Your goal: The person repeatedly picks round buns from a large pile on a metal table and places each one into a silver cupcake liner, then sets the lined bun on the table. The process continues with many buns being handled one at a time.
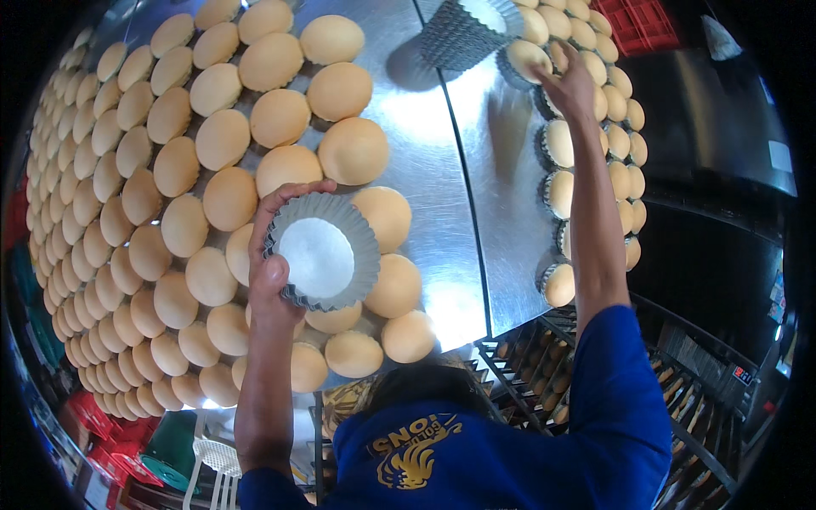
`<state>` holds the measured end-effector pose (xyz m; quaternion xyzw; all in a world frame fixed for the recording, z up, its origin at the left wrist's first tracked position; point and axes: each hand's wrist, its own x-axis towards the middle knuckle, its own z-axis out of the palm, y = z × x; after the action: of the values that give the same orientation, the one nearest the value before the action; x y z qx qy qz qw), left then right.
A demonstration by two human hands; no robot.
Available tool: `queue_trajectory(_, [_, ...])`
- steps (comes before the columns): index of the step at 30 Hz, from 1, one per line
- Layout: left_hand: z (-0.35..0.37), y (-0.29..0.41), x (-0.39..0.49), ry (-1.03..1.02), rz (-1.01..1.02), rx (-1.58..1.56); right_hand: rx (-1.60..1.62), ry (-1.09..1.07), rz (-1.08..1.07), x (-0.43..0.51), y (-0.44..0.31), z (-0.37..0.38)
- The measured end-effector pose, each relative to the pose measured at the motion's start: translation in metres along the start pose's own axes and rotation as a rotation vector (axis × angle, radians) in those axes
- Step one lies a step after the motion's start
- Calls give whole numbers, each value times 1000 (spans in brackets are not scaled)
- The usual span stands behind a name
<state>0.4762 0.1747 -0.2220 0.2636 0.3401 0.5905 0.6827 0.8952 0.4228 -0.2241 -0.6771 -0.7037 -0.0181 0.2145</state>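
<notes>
My left hand [273, 277] holds a small stack of fluted metal baking tins [317, 257], their round flat bottoms seen from inside, over rows of round golden baked buns [231, 199]. Across the steel table [424, 191], my right hand [569, 83] reaches among more buns in fluted tins. Its thumb is at the edge of one bun [526, 58], with the fingers spread over its neighbours; whether it grips one is unclear. Close to that hand stands a tall, leaning stack of fluted tins [460, 39].
A dark seam [460, 150] runs across the steel tabletop. Racks [542, 366] with trays of baked goods stand below the near right edge. A white plastic chair [215, 456], a green bin [171, 449] and red crates [115, 440] are at lower left. Another red crate [634, 22] sits at far right.
</notes>
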Motion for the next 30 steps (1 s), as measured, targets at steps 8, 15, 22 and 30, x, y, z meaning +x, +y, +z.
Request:
queue_trajectory(8, [33,-20,-1,-67,-60,-28,-171,-303,-212,-10,17,45])
queue_trajectory(15, [47,-38,15,32,-213,4,642,-780,240,-96,-97,-28])
queue_trajectory(22, [40,-15,29,79,-149,-150,870,-912,-390,-111,-211,-53])
queue_trajectory(30, [-10,25,56,249,-94,-88,1110,-904,-203,-77,-256,-8])
